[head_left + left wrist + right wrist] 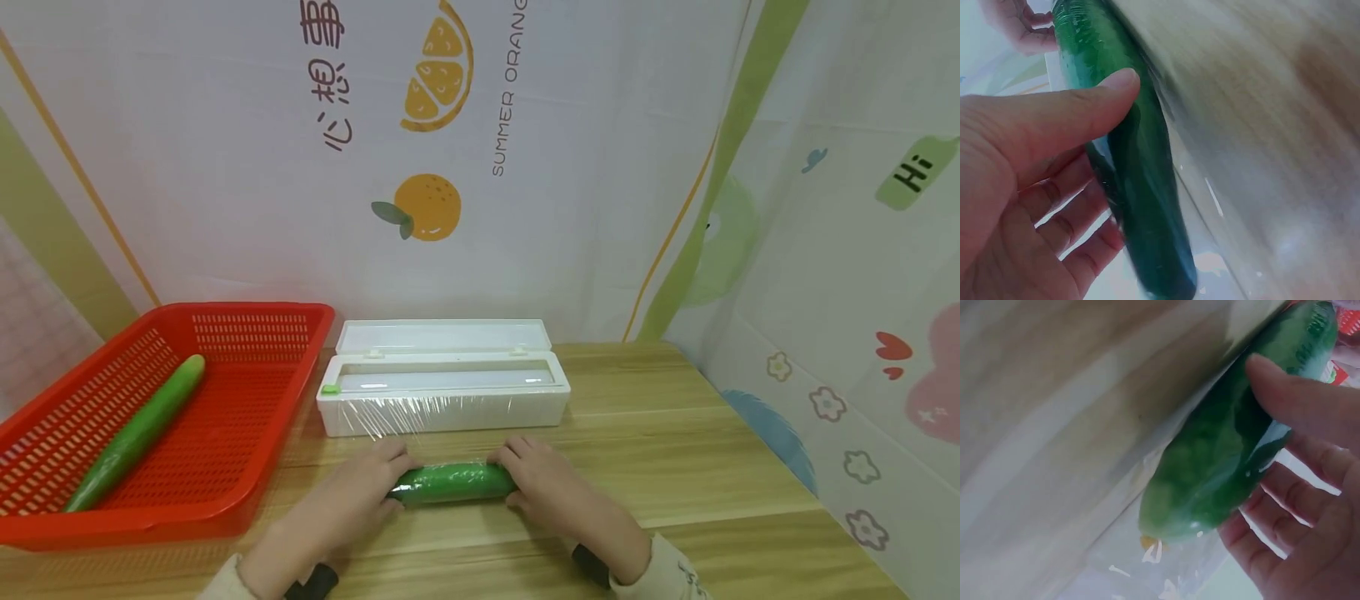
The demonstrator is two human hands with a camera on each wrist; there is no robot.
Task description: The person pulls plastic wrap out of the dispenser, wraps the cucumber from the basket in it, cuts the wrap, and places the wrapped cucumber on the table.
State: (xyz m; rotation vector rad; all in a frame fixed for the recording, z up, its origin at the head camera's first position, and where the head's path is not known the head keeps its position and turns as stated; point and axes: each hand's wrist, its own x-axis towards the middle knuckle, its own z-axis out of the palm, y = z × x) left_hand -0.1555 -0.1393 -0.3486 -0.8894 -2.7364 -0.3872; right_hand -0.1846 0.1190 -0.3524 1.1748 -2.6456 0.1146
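Note:
A green cucumber lies crosswise on the table with clear cling film around it. My left hand holds its left end, thumb on the near side and fingers on the far side. At the other end my right hand grips it the same way. In the left wrist view the thumb presses on the cucumber's skin; the right wrist view shows its rounded tip covered by film. Beyond the hands stands a white cling film dispenser, lid raised, with film stretching from its front edge towards the cucumber.
A red plastic basket stands at the left with another cucumber in it. The dispenser's green slider sits at its left end. A printed cloth hangs behind the wooden table and along its right side.

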